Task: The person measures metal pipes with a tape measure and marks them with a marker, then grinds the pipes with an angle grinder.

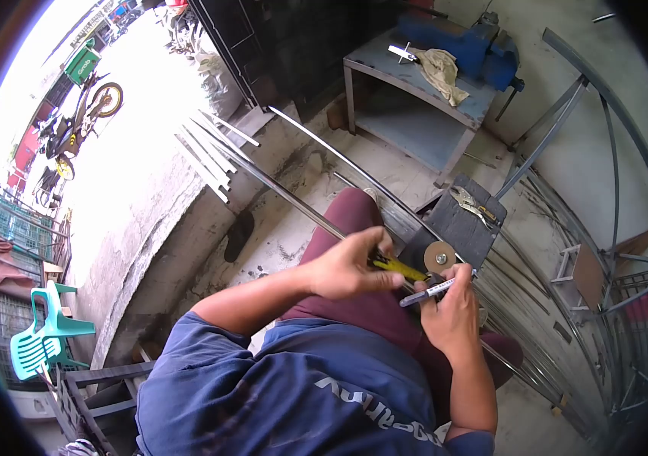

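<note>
My left hand is closed around a yellow-and-black tape measure, whose far end reaches toward my right hand. In my right hand there is a marker pen, white with dark ends, its tip pointing left. Both hands are above a long metal tube that runs diagonally across my lap. Just beyond my right hand is a round brown cutting disc; the tool under it is mostly hidden. Locking pliers lie on a dark stool beyond the disc.
A metal workbench at the back carries a blue vise and a cloth. Short tubes lie on the ledge at left. Long metal bars and a curved steel frame are at right. A green plastic chair stands left.
</note>
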Available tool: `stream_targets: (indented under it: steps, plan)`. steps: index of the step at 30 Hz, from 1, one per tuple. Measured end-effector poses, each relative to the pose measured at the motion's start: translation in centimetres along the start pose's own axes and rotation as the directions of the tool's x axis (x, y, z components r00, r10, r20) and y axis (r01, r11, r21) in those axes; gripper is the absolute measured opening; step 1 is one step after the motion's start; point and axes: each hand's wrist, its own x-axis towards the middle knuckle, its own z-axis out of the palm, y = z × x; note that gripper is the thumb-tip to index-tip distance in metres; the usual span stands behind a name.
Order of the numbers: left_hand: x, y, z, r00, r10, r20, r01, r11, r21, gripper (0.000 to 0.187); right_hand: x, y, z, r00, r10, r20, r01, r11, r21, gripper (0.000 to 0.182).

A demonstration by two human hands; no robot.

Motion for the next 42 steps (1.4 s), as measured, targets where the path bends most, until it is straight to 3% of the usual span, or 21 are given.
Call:
stream_targets:
  steps: [1,2,4,5,6,7,9,10,12,14,15,18,21,22,25,26,29,30,33,38,42]
  plan:
    - [-0.2,-0.9,-2.0,0.983,0.138,-0.122,-0.136,0.990,0.024,0.035,0.0,0.6,-0.5,0.999,0.033,0.035,-0.031,0.998,-0.057,0.058]
    - [-1.1,0.7,-4.2,0.981,0.020,-0.192,-0.069,0.965,-0.251,0.032,-0.1,1.4,-1.4,0.992,0.104,0.078,-0.098,0.993,-0.068,0.054]
    - [-3.0,4.1,-9.7,0.896,-0.096,-0.433,0.031,0.988,-0.153,0.028,-0.9,4.0,-3.1,0.968,0.213,0.132,-0.206,0.976,-0.071,0.045]
    - [-3.7,1.7,-14.6,0.897,0.048,-0.440,-0.202,0.929,-0.311,0.025,-1.6,6.0,-4.0,0.957,0.253,0.145,-0.246,0.967,-0.061,0.042]
    - [-4.6,1.4,-18.5,0.861,0.090,-0.501,-0.300,0.885,-0.357,0.025,-2.3,7.9,-5.2,0.946,0.268,0.181,-0.258,0.963,-0.079,0.040]
    - [-5.9,1.9,-22.5,0.776,0.043,-0.629,-0.243,0.941,-0.236,0.031,-3.3,9.9,-6.3,0.933,0.286,0.219,-0.270,0.958,-0.099,0.039]
    - [-7.6,0.2,-30.1,0.543,0.089,-0.835,-0.367,0.920,-0.140,0.059,-5.6,14.3,-8.3,0.902,0.350,0.252,-0.342,0.937,-0.074,0.040]
    - [-8.7,-0.9,-34.4,0.506,0.109,-0.856,-0.437,0.888,-0.146,0.056,-6.5,15.3,-9.1,0.893,0.395,0.216,-0.383,0.919,-0.095,0.041]
    - [-9.5,-1.5,-38.4,0.299,0.022,-0.954,-0.506,0.851,-0.139,0.050,-8.2,16.2,-10.2,0.878,0.471,0.087,-0.465,0.881,-0.083,0.041]
    - [-10.5,-3.6,-42.3,0.257,0.017,-0.966,-0.481,0.870,-0.112,0.050,-9.9,17.3,-10.7,0.919,0.395,-0.002,-0.393,0.915,-0.092,0.040]
    - [-10.3,-3.7,-42.6,0.241,0.019,-0.970,-0.463,0.881,-0.098,0.051,-10.4,16.7,-10.8,0.932,0.359,-0.049,-0.363,0.927,-0.099,0.040]
    - [-9.2,-3.4,-43.3,0.228,0.058,-0.972,-0.189,0.982,0.015,0.055,-11.3,14.7,-10.3,0.930,0.318,-0.186,-0.348,0.924,-0.159,0.039]
    - [-8.3,-2.0,-44.2,0.203,0.066,-0.977,0.276,0.953,0.121,0.036,-11.5,12.5,-9.7,0.907,0.275,-0.319,-0.343,0.922,-0.182,0.037]
    - [-8.0,-1.6,-44.5,0.163,0.052,-0.985,0.347,0.932,0.106,0.036,-11.6,12.0,-9.5,0.899,0.255,-0.357,-0.335,0.925,-0.181,0.036]
    - [-8.5,-0.5,-45.8,0.233,-0.003,-0.972,0.458,0.882,0.107,0.037,-11.6,10.5,-9.3,0.886,0.221,-0.407,-0.336,0.911,-0.237,0.033]
    - [-9.0,-0.3,-46.3,0.301,0.010,-0.954,0.485,0.859,0.162,0.037,-11.6,10.2,-9.4,0.901,0.174,-0.399,-0.312,0.897,-0.314,0.033]
    - [-9.6,1.1,-45.6,0.323,-0.016,-0.946,0.475,0.867,0.148,0.039,-11.3,9.5,-9.7,0.930,0.031,-0.366,-0.207,0.868,-0.452,0.032]
    - [-10.2,0.8,-46.4,0.376,-0.032,-0.926,0.352,0.929,0.110,0.042,-11.2,9.3,-9.8,0.936,-0.018,-0.352,-0.165,0.859,-0.484,0.031]
    - [-10.2,-0.4,-48.1,0.338,-0.110,-0.935,0.147,0.987,-0.062,0.044,-11.3,9.6,-9.9,0.944,-0.002,-0.329,-0.161,0.869,-0.468,0.030]
    - [-10.7,-2.4,-50.8,0.292,-0.099,-0.951,0.300,0.954,-0.007,0.042,-11.0,8.5,-9.5,0.943,-0.043,-0.330,-0.127,0.869,-0.478,0.028]
    - [-10.8,-1.9,-50.7,0.192,-0.097,-0.977,0.322,0.946,-0.031,0.039,-10.7,7.8,-9.1,0.942,-0.086,-0.325,-0.088,0.869,-0.486,0.028]
